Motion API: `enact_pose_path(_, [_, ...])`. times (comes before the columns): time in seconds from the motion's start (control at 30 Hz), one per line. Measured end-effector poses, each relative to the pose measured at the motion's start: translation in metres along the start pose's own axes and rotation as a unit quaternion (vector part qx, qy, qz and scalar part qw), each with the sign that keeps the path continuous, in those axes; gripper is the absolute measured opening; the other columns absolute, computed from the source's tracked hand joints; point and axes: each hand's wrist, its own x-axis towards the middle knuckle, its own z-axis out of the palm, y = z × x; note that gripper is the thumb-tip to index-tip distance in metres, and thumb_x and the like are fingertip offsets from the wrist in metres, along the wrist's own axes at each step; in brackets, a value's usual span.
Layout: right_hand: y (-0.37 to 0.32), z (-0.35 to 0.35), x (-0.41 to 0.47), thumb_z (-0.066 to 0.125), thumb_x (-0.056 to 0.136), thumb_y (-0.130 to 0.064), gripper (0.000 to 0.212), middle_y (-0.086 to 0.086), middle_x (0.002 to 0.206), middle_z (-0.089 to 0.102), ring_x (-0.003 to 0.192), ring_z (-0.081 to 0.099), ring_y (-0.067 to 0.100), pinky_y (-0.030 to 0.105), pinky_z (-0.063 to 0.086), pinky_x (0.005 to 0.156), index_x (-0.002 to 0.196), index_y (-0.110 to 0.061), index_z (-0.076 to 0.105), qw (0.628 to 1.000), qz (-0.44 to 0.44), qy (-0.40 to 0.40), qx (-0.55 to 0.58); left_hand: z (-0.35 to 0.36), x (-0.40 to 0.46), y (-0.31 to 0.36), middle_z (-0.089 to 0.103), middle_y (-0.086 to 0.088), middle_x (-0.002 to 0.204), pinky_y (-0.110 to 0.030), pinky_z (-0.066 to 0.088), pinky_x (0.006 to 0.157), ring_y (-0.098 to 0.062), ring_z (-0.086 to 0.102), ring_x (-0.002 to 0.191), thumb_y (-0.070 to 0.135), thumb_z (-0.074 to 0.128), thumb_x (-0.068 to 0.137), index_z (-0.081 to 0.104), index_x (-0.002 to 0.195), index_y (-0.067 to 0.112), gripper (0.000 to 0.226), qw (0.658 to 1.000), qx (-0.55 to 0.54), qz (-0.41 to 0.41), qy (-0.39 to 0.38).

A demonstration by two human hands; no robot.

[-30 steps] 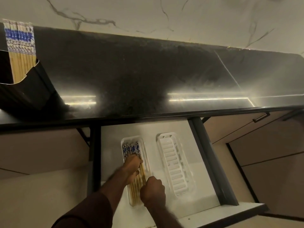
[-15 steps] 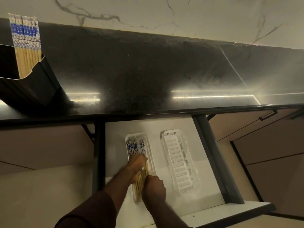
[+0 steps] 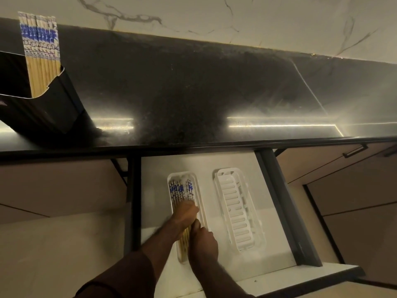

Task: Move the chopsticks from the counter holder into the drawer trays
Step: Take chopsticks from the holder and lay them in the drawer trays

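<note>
Two hands met over the left tray (image 3: 170, 177) in the open drawer (image 3: 277, 271), nearest to us. Our left hand (image 3: 184, 214) lay palm-down across the middle of the chopsticks in the tray (image 3: 181, 191), fingers flat and pressed onto them rather than pinching any single stick. Our right hand (image 3: 203, 239) sat just beside it, touching it, at the bare wooden ends of the same bundle; its fingers were curled downward, but we could not tell whether they gripped a stick or merely pushed against the ends. A dark sleeve (image 3: 120, 276) covered the left forearm at the lower edge of the view.

The bundle lay lengthwise in the left tray, blue-and-white patterned ends pointing away from us, one stick slightly apart from the others on the right. The right tray (image 3: 237, 211), a white slotted insert in its own shell, stood near the first, apart from it, and held no chopsticks we could see.

Beyond the drawer ran the black counter (image 3: 193, 87), glossy with two bright strip reflections. At its far left stood a black holder (image 3: 55, 104), open at the top, with the remaining chopsticks (image 3: 39, 52) upright inside, patterned ends uppermost, against a veined marble wall (image 3: 214, 16).
</note>
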Motion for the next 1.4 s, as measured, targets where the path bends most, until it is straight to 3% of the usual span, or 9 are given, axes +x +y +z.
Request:
enact_pose_path(0.1, [0.002,0.001,-0.001,0.054,0.098,-0.023,0.027,0.001,0.112,0.07,0.096,0.07,0.015,0.029,0.056,0.09,0.122,-0.013,0.06,1.0,0.021,-0.006,0.021,0.0,-0.002,0.0,0.049,-0.001,0.074,-0.039,0.049,0.081,-0.018,0.051,0.07,0.003,0.044,0.096,0.051,0.077,0.014,0.023,0.999,-0.018,-0.013,-0.031])
enact_pose_path(0.2, [0.002,0.0,-0.001,0.054,0.098,-0.022,0.027,0.002,0.113,0.07,0.098,0.069,0.016,0.028,0.055,0.09,0.122,-0.012,0.06,1.0,0.014,-0.007,0.015,0.0,-0.004,-0.002,0.047,0.0,0.075,-0.036,0.045,0.078,-0.013,0.047,0.065,0.004,0.044,0.096,0.05,0.092,0.01,0.009,0.998,-0.042,-0.029,-0.037])
enact_pose_path(0.33, [0.002,-0.004,-0.004,0.052,0.1,-0.026,0.026,-0.001,0.115,0.069,0.1,0.069,0.014,0.025,0.052,0.088,0.123,-0.017,0.06,1.0,0.004,-0.004,0.021,0.001,-0.008,-0.003,0.047,-0.005,0.075,-0.036,0.042,0.082,-0.018,0.049,0.074,0.002,0.044,0.098,0.05,0.074,0.007,0.024,1.0,-0.018,-0.012,-0.015])
enact_pose_path(0.5, [0.001,-0.016,-0.013,0.048,0.1,-0.024,0.029,0.002,0.114,0.067,0.099,0.068,0.018,0.028,0.054,0.086,0.128,-0.018,0.054,0.999,-0.033,0.004,0.011,-0.002,-0.017,-0.003,0.056,-0.007,0.092,-0.043,0.045,0.098,-0.024,0.054,0.096,0.01,0.045,0.099,0.061,0.101,0.003,0.018,1.0,-0.028,-0.009,0.003])
enact_pose_path(0.7, [0.0,-0.058,-0.026,0.053,0.094,-0.023,0.022,0.007,0.11,0.068,0.096,0.067,0.025,0.037,0.057,0.081,0.115,-0.015,0.057,0.993,-0.087,0.07,0.022,-0.006,-0.044,0.008,0.051,-0.011,0.075,-0.034,0.039,0.067,-0.019,0.048,0.066,0.01,0.043,0.096,0.057,0.083,0.006,0.019,0.997,-0.059,0.003,0.047])
enact_pose_path(0.9, [0.007,-0.103,-0.055,0.061,0.09,-0.019,0.029,0.006,0.109,0.07,0.093,0.069,0.026,0.035,0.057,0.077,0.118,-0.017,0.059,0.983,-0.122,0.125,0.06,-0.007,-0.096,0.022,0.068,-0.015,0.105,-0.046,0.05,0.096,-0.033,0.063,0.1,0.015,0.049,0.098,0.069,0.103,0.008,0.021,0.993,-0.084,0.052,0.071])
enact_pose_path(1.0, [0.006,-0.122,-0.077,0.062,0.089,-0.022,0.032,0.005,0.109,0.072,0.091,0.069,0.024,0.039,0.058,0.08,0.12,-0.019,0.06,0.973,-0.154,0.143,0.093,-0.007,-0.126,0.031,0.069,-0.008,0.108,-0.05,0.048,0.099,-0.03,0.063,0.103,0.014,0.052,0.095,0.072,0.107,0.014,0.023,0.989,-0.075,0.087,0.091])
enact_pose_path(1.27, [-0.053,-0.179,-0.118,0.061,0.091,-0.024,0.029,-0.001,0.113,0.07,0.099,0.066,0.017,0.028,0.052,0.082,0.12,-0.02,0.064,0.934,-0.245,0.216,0.147,-0.061,-0.188,0.073,0.073,-0.005,0.1,-0.031,0.054,0.082,-0.019,0.067,0.095,0.012,0.058,0.093,0.071,0.098,0.017,0.015,0.965,-0.123,0.198,0.122])
enact_pose_path(1.4, [-0.105,-0.205,-0.132,0.061,0.092,-0.023,0.022,-0.003,0.1,0.071,0.082,0.062,0.005,0.012,0.042,0.068,0.114,-0.02,0.065,0.901,-0.306,0.26,0.165,-0.123,-0.21,0.099,0.073,-0.008,0.095,-0.023,0.051,0.07,-0.017,0.067,0.087,0.006,0.061,0.089,0.071,0.097,0.015,0.015,0.946,-0.127,0.262,0.145])
